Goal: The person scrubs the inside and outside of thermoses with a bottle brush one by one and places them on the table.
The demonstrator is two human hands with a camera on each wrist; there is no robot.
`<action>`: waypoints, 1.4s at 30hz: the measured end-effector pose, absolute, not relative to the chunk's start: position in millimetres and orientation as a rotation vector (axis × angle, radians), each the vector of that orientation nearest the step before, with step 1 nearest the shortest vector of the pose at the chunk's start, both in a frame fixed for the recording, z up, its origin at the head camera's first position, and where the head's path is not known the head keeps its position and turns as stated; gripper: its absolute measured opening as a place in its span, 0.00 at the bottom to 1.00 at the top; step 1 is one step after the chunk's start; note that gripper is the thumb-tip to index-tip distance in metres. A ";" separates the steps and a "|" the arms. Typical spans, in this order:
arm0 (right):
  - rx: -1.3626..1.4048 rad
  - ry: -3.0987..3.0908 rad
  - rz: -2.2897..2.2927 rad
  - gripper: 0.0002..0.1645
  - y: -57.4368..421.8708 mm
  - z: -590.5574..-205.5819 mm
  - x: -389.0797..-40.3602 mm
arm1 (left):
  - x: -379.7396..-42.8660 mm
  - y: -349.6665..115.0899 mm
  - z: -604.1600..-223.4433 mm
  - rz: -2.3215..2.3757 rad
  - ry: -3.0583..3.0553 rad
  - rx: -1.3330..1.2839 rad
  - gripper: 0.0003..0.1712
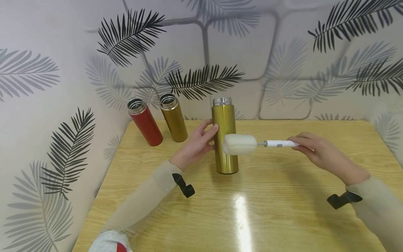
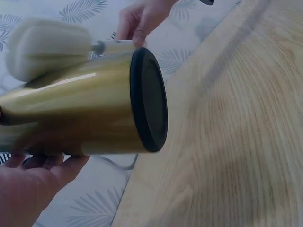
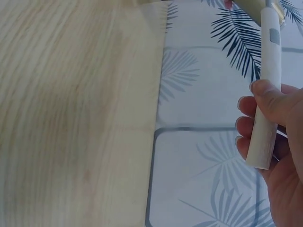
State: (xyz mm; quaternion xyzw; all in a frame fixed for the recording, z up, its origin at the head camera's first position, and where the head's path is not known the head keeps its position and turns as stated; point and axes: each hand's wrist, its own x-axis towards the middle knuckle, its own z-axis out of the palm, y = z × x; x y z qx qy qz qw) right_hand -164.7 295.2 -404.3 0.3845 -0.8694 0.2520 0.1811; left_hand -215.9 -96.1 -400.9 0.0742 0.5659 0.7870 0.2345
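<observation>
In the head view my left hand (image 1: 199, 140) grips a tall gold thermos bottle (image 1: 224, 120) round its middle. The bottle is upright, with a clear ring at its top; its black base (image 2: 154, 101) shows in the left wrist view, raised off the table. My right hand (image 1: 315, 148) pinches the white handle (image 3: 270, 61) of a sponge bottle brush, fingers and thumb round it in the right wrist view. The brush lies level, its cream sponge head (image 1: 240, 144) in front of the bottle's side. Whether sponge and bottle touch I cannot tell.
At the table's back left stand a red bottle (image 1: 146, 126) and a shorter gold bottle (image 1: 175, 122), both without lids. The wooden table (image 1: 195, 224) meets a wall (image 1: 292, 94) with leaf patterns. A black strap (image 1: 184, 185) sits on the left wrist.
</observation>
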 end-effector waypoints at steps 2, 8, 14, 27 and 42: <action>1.061 -2.450 0.727 0.14 294.5 -400.9 -166.5 | -214.1 -94.8 -403.4 2.140 1.529 0.239 0.27; 0.989 -2.436 0.735 0.23 293.8 -391.7 -172.2 | -209.0 -91.3 -407.3 2.073 1.500 0.315 0.28; 0.907 -2.434 0.689 0.19 292.4 -387.8 -174.0 | -207.7 -86.2 -407.7 1.981 1.655 0.273 0.30; 0.943 -2.454 0.665 0.24 295.3 -393.6 -171.7 | -209.4 -89.2 -409.7 1.923 1.694 0.302 0.30; 1.147 -2.509 0.619 0.23 295.5 -416.1 -161.5 | -225.4 -95.2 -402.4 2.166 1.668 0.049 0.31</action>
